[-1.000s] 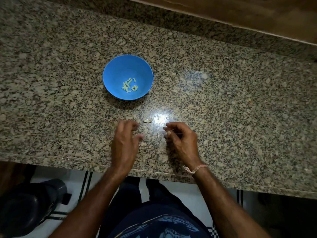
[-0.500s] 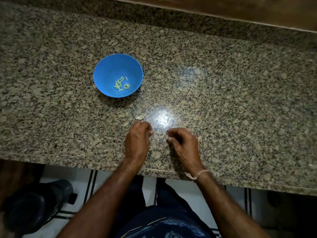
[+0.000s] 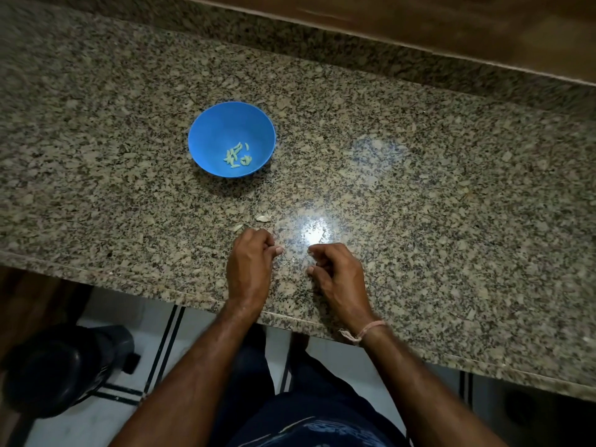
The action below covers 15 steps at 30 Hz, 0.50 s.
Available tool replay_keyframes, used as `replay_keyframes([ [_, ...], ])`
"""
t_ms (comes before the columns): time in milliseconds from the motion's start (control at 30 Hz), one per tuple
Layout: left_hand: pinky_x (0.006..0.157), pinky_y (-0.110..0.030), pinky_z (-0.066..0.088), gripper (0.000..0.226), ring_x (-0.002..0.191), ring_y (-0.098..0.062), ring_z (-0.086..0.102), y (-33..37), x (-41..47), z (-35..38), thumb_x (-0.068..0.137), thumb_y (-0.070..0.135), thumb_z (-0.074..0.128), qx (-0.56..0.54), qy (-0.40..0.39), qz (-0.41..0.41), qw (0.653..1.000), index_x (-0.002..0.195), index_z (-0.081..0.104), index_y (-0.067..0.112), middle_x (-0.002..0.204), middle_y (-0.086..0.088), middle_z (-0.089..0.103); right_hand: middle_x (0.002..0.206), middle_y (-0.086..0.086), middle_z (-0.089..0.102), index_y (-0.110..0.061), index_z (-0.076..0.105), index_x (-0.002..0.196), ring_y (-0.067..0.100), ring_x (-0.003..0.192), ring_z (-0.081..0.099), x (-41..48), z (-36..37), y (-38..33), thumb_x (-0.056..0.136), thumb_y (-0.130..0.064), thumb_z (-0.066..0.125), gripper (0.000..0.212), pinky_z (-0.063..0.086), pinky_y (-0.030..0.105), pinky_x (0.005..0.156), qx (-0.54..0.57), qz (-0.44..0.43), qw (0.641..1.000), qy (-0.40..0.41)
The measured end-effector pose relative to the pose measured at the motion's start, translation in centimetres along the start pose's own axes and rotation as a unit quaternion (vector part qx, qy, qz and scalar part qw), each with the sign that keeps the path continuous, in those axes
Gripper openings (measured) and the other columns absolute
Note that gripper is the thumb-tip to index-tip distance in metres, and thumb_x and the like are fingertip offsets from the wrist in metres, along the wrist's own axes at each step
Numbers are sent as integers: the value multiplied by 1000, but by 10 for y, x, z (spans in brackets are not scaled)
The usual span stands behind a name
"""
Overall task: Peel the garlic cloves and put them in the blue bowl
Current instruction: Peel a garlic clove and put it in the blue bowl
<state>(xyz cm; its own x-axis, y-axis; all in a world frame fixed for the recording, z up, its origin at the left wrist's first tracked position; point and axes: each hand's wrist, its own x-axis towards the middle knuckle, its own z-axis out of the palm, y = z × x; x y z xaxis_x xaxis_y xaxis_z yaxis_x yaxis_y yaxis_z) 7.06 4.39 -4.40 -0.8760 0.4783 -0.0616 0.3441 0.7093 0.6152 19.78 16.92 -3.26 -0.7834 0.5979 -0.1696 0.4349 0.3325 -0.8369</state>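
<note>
Blue bowl (image 3: 209,137) — peeled cloves (image 3: 237,155) inside — sits beyond the left hand (image 3: 250,266).

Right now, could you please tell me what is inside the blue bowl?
The blue bowl holds a small cluster of pale peeled garlic cloves at its bottom. Nothing covers them; whether any lie beneath others cannot be seen.

Head view — steeply down, close over counter (image 3: 419,188) edge.

Speckled granite counter (image 3: 419,188), lamp glare; white tiled floor (image 3: 96,424) below
</note>
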Motion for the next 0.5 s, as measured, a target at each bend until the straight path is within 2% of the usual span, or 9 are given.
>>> replay_keyframes([
  [67, 58, -10, 38, 15, 79, -4, 52, 2, -1, 0, 90, 10, 79, -11, 1, -6, 1000, 93, 66, 17, 95, 7, 58, 108, -8, 62, -14, 70, 121, -5, 99, 58, 1, -1, 0, 92, -3, 74, 30, 48, 7, 84, 1, 1, 1000, -3],
  [133, 64, -5, 45, 16, 74, 2, 51, 5, -2, -2, 89, 5, 79, -44, 4, -9, 999, 92, 65, 14, 94, 4, 58, 108, -8, 63, -14, 71, 121, -5, 99, 59, 1, -2, 1, 92, -4, 75, 30, 49, 7, 84, 1, 1, 1000, -2],
  [267, 70, 0, 44, 16, 78, -2, 56, 21, 9, -2, 89, 5, 78, -67, 10, 8, 998, 98, 66, 12, 97, 3, 60, 110, -6, 65, -12, 71, 120, -5, 99, 60, 5, -4, -2, 92, 0, 73, 30, 48, 5, 82, 2, 0, 1000, 4],
  [367, 65, -3, 46, 18, 80, 0, 56, 39, 33, 1, 91, 5, 75, -74, 8, 28, 997, 105, 66, 12, 102, 3, 62, 111, -5, 65, -11, 71, 119, -4, 98, 61, 13, -4, -5, 93, 1, 72, 29, 49, 6, 83, 15, 6, 1000, 11],
  [500, 58, -8, 45, 23, 78, 1, 54, 58, 73, 9, 94, 3, 71, -62, 9, 22, 998, 115, 65, 11, 112, -1, 64, 113, -8, 65, -15, 71, 120, 0, 100, 63, 30, -5, -6, 93, -4, 73, 29, 53, 14, 89, 21, 13, 999, 45],
])
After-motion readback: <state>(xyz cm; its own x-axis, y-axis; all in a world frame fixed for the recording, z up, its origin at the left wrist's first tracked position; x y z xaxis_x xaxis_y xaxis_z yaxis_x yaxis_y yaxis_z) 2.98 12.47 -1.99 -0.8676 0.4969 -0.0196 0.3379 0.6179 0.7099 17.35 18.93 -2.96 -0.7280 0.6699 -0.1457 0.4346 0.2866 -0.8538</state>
